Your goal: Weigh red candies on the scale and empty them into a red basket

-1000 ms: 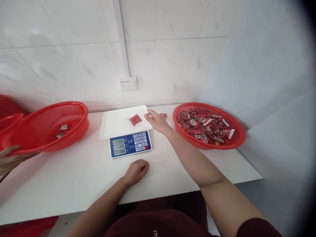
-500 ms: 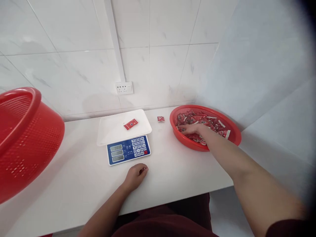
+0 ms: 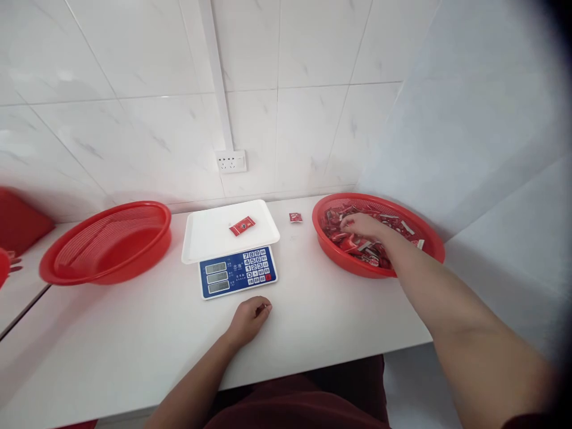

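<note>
My right hand (image 3: 364, 226) reaches into the red basket (image 3: 424, 249) at the right, its fingers curled down among several red candy packets (image 3: 353, 241); what they grip is hidden. My left hand (image 3: 250, 317) rests on the white table as a loose fist, just in front of the blue-faced scale (image 3: 236, 271). One red packet (image 3: 242, 226) lies on the scale's white tray (image 3: 210, 238). Another small red packet (image 3: 295, 217) lies on the table between the scale and the basket.
A second red basket (image 3: 107, 244) sits at the left of the table (image 3: 134, 339), looking empty. More red plastic (image 3: 18, 223) shows at the far left edge. A wall socket (image 3: 231, 161) sits above the scale. The table's front edge runs close to my body.
My right hand left the scale and went into the right basket, then shifted further in among the packets. The left red basket was lifted close and is now back on the table. My left hand stayed still.
</note>
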`<action>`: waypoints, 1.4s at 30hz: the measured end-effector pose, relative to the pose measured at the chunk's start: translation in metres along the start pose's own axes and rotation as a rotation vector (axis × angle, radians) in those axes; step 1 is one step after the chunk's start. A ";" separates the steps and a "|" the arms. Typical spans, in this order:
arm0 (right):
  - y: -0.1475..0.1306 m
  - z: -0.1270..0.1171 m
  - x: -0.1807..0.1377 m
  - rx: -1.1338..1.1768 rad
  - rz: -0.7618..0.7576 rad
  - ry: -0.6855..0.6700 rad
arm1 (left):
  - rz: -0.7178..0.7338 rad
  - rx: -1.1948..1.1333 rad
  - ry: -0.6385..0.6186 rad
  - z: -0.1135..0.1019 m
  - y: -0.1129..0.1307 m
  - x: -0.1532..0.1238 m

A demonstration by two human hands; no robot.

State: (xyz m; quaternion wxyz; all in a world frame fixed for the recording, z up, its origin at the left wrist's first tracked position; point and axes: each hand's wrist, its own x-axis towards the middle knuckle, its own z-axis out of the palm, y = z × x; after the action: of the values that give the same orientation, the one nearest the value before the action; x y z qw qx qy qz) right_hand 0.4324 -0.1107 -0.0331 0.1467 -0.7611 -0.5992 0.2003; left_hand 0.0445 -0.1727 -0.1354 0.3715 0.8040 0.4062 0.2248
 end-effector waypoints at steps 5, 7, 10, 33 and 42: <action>0.008 -0.014 -0.008 0.234 0.114 0.250 | 0.000 -0.022 -0.001 0.000 -0.001 0.000; 0.013 -0.014 -0.009 0.306 0.148 0.330 | -0.003 -0.027 -0.004 0.000 -0.001 0.000; 0.019 -0.011 -0.008 0.428 0.200 0.449 | -0.010 -0.024 -0.005 0.000 -0.001 -0.001; -0.163 0.170 -0.149 0.270 -0.603 0.106 | -0.506 -1.375 0.219 0.016 0.054 -0.009; -0.190 0.128 -0.082 0.666 -0.413 0.094 | -0.438 -1.355 0.148 -0.015 0.021 -0.011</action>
State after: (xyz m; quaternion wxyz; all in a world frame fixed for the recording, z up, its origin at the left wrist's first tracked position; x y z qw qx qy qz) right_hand 0.1926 -0.1469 -0.0468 0.4501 -0.5437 -0.6346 0.3147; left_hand 0.0383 -0.1840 -0.1100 0.7972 0.2793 0.3535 0.4019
